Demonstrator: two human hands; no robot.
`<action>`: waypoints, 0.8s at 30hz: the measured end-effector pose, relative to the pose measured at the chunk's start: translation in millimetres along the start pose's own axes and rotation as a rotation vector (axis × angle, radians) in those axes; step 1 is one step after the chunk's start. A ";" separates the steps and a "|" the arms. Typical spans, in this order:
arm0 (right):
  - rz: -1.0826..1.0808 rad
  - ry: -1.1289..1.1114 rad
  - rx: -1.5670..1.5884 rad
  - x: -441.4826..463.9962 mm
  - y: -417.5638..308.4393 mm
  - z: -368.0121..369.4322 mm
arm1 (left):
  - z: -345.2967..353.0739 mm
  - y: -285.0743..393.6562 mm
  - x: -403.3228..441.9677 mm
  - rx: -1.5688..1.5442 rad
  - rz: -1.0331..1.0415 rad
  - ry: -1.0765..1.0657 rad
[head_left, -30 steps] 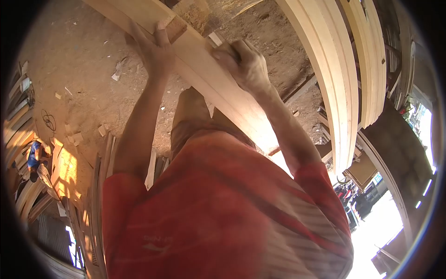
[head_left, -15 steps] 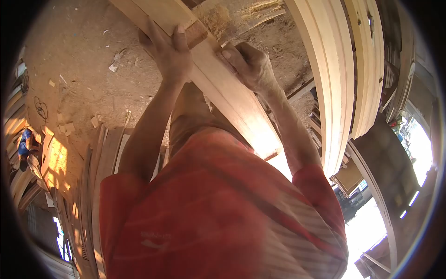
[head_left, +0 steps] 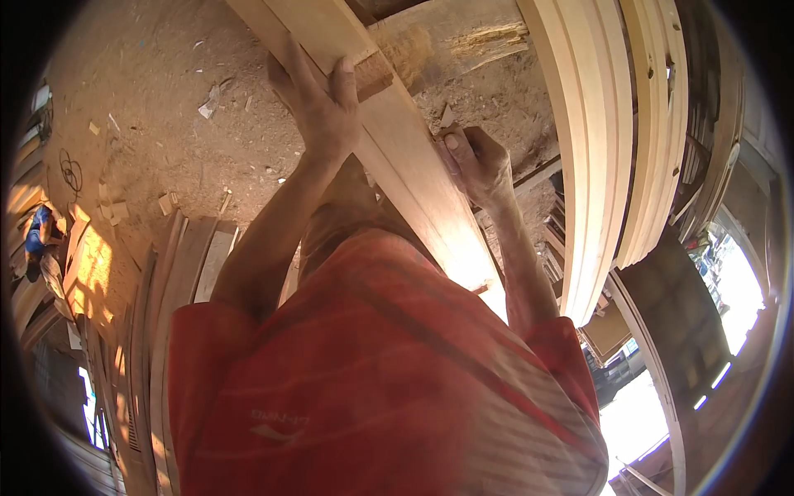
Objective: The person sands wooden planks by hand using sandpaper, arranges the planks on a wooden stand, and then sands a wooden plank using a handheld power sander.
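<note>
A long pale wooden plank (head_left: pixel 413 186) slants from the top of the view down toward my body. A shorter pale board (head_left: pixel 327 33) lies on its upper part, with a brown end face. My left hand (head_left: pixel 318 112) grips the plank's left side, its thumb beside the board's end and its fingers along the far edge. At the plank's right edge, my right hand (head_left: pixel 480 165) is closed, thumb on top. A small brownish thing seems to be pinched there, but its kind is hidden.
Curved pale timbers (head_left: pixel 591 149) stand close on the right. A rough wooden beam (head_left: pixel 455 37) lies behind the plank. Wood scraps (head_left: pixel 116 211) and dust cover the ground, and long boards (head_left: pixel 186 264) lie at left. A person in blue (head_left: pixel 37 231) is at far left.
My right hand has slid down along the plank's right edge, toward my body. My left hand keeps its grip. The whole view has shifted slightly.
</note>
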State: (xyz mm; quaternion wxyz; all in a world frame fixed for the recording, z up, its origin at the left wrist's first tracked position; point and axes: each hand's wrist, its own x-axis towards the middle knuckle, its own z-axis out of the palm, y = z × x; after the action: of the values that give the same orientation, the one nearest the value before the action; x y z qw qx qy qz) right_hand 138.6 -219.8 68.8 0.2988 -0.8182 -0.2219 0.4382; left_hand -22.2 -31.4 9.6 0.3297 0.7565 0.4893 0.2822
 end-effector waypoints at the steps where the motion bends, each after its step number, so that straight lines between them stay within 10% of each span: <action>1: 0.002 -0.013 0.015 -0.6 2.6 0.5 | -0.4 0.2 -0.5 0.002 -0.003 -0.001; 8: -0.002 0.002 0.009 5.4 -19.3 10.8 | 2.4 -1.1 0.2 -0.041 0.016 0.019; 19: -0.760 0.126 -0.461 67.6 -49.1 24.1 | 4.4 -4.0 -0.4 -0.050 -0.047 0.029; 22: -0.316 0.064 -0.182 37.7 -35.6 17.9 | 6.0 -4.5 2.7 -0.050 0.006 0.069; 24: -0.523 0.083 -0.337 53.3 -35.7 23.1 | 5.7 -2.7 1.6 0.006 0.029 0.060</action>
State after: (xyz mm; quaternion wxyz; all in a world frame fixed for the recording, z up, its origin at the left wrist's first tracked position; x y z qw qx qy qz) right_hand 143.0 -153.9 51.9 0.2703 -0.7886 -0.4818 0.2700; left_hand -18.8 -30.4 4.2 0.3086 0.7556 0.4888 0.3080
